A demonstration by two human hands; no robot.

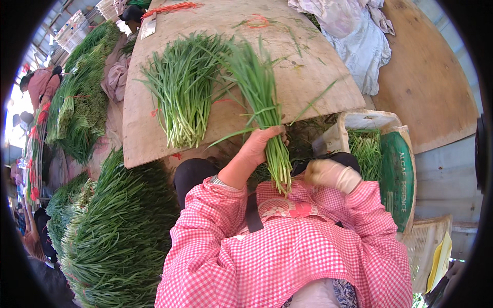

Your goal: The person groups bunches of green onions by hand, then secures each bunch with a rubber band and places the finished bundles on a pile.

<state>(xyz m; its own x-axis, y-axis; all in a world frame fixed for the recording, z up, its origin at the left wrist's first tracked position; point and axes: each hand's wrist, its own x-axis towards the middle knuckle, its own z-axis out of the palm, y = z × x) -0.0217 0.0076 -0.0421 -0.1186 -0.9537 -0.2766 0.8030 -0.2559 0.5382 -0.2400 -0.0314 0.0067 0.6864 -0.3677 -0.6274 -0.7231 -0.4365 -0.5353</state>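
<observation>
My bare left hand (pixel 258 146) is wrapped round a bunch of garlic chives (pixel 256 87) near its pale stem ends. The leaves point away from me over the table edge, and the cut ends hang above my lap. To the right of those ends is my right hand (pixel 331 174), in a light glove and smeared by motion, so its fingers cannot be made out. It appears apart from the bunch. A thicker bundle of chives (pixel 187 90) lies on the wooden table (pixel 313 66) to the left, its stems toward me.
Right of my knee stands a white crate (pixel 370 116) holding chives, with a green sheet (pixel 394 174) at its side. A large heap of chives (pixel 123 231) fills the left. Red ties (pixel 172 8) and pale cloths (pixel 354 46) lie at the back. Another person (pixel 41 84) is at far left.
</observation>
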